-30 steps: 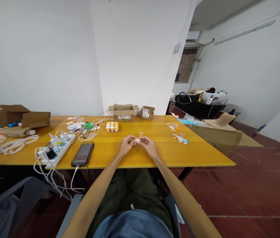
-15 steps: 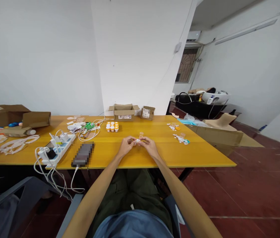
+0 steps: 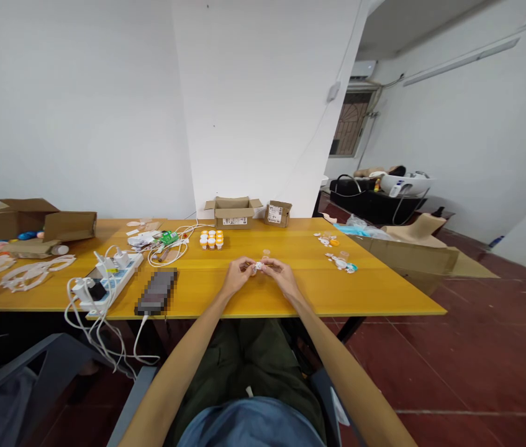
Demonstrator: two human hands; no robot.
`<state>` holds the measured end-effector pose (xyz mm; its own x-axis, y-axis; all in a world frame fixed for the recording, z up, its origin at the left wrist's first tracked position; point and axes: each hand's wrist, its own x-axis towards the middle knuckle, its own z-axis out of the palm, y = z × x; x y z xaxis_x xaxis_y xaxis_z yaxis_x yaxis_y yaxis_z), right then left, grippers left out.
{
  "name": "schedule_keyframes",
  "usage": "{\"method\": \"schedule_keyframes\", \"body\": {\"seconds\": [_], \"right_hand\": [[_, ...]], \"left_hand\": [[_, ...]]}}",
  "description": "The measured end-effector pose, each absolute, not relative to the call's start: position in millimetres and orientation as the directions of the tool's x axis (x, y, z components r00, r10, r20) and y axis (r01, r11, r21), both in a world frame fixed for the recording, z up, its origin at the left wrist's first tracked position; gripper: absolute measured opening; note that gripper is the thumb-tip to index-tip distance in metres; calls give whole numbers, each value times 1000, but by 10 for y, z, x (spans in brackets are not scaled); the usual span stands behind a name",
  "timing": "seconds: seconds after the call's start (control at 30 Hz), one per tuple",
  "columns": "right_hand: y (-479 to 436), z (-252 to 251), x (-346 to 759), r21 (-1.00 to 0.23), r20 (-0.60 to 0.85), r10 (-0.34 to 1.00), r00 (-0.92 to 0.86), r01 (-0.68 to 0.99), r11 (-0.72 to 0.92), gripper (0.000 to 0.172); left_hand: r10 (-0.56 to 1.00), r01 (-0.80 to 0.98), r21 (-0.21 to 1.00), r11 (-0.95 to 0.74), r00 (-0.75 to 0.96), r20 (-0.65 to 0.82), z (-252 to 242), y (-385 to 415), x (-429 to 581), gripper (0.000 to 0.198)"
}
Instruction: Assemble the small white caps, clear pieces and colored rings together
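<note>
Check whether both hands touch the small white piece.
Touching. Head view: the left hand and right hand pinch the small white piece from opposite sides, no gap visible.

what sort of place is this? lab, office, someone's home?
Probably a makeshift assembly or packing workroom: a long yellow table carries opened cardboard boxes, a power strip with chargers, and a batch of orange-capped vials. The left hand and right hand pinch a small white piece.

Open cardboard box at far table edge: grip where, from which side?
Likely the open box by its short end walls, below the splayed flaps, from the near side: top open, pillar close behind. Now left hand and right hand pinch a small white part.
</note>
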<state>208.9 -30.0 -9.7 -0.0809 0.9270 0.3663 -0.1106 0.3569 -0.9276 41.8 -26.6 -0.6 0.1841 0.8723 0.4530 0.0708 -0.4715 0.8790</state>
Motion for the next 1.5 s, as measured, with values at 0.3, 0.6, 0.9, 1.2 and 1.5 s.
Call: {"method": "schedule_keyframes", "body": {"seconds": [0.3,0.6,0.9,1.2,1.5], "right_hand": [[-272,-119,2109,-951,299,951,-84,-114,289,42],[-278,-108,2102,-949,303,950,-73,-112,294,38],[-301,-77,2083,-948,304,951,-64,-122,294,42],[-283,-99,2088,-938,342,938,-64,-81,337,41],[-279,-101,2107,-940,340,935,-101,-44,338,38]], "left_hand": [[877,74,882,-466,169,450,17,-286,426,15],[884,69,891,-448,180,431,-9,-267,418,12],[876,103,879,-466,196,442,-67,-216,406,12],[861,134,857,-497,199,468,-50,-241,419,12],[845,145,840,-523,219,488,-33,-262,421,8]]}}
